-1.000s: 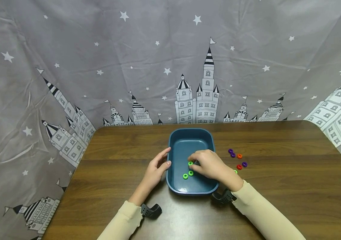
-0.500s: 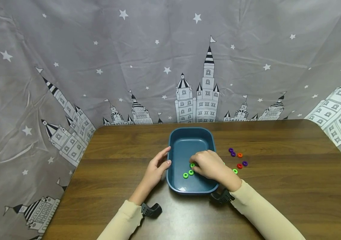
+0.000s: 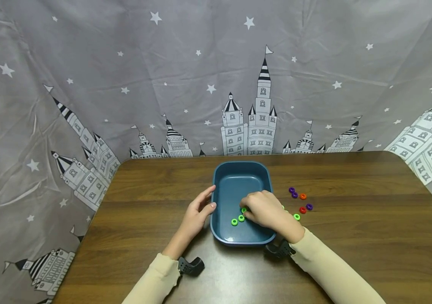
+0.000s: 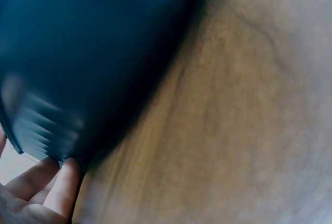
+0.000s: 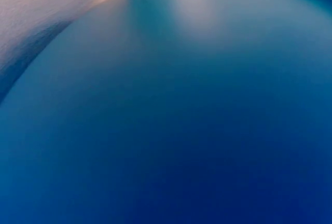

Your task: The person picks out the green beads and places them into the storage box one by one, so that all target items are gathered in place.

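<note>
A blue tray (image 3: pixel 240 243) lies on the wooden table. My left hand (image 3: pixel 196 213) touches its left wall with relaxed, extended fingers; fingers (image 4: pixel 65 187) and tray wall (image 4: pixel 98 37) meet in the left wrist view too. Inside the tray, my right hand (image 3: pixel 265 210) has its fingers bent down and pinches a green ring (image 3: pixel 243 210), partly hidden by them. Two more green rings, one (image 3: pixel 241 218) just below and another (image 3: pixel 234 222) to its left, lie on the tray floor. Blurred blue tray surface (image 5: pixel 181 105) fills most of the right wrist view.
Right of the tray lie several loose rings: purple (image 3: pixel 309 207), orange (image 3: pixel 303 196), red (image 3: pixel 302 210) and green (image 3: pixel 297 217). Part of another green ring shows beside the right hand. A grey curtain (image 3: pixel 162 76) printed with castles hangs behind the table.
The right hand and the green ring at its fingertips have shifted very slightly right and down. More of the green ring beside the right wrist shows. The left hand has stayed against the tray.
</note>
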A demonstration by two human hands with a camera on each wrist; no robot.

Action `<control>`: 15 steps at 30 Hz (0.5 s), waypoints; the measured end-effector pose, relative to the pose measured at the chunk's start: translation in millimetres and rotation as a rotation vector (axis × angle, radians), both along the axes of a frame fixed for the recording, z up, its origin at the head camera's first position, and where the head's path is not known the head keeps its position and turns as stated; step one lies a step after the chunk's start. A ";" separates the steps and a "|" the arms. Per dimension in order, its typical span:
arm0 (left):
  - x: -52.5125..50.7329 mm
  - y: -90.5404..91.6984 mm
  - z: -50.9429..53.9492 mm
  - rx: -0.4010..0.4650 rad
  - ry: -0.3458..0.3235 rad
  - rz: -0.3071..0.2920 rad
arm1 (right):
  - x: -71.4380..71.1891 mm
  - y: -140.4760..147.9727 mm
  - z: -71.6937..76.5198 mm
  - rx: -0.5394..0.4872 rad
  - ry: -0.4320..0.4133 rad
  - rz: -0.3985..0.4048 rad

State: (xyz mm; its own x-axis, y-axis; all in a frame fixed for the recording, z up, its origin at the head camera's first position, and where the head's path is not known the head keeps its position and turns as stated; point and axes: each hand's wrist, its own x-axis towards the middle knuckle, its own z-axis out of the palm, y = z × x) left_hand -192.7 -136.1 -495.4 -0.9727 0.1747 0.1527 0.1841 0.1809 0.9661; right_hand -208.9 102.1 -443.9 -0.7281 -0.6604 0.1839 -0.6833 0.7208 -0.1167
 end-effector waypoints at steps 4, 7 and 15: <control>-0.1 -0.3 0.0 0.000 -0.004 0.006 | 0.2 -0.6 0.2 -0.001 -0.003 0.000; -0.4 -0.4 -0.2 0.003 -0.005 0.006 | 0.6 -0.7 0.5 -0.005 -0.005 0.004; 0.2 0.2 -0.1 0.003 0.000 0.002 | 0.9 0.0 -0.9 -0.002 0.000 0.012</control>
State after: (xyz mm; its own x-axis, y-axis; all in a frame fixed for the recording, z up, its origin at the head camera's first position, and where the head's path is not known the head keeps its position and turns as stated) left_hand -192.5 -135.9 -495.6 -0.9731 0.1720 0.1532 0.1837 0.1789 0.9666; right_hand -207.9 102.2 -444.9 -0.7199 -0.6690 0.1850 -0.6921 0.7120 -0.1183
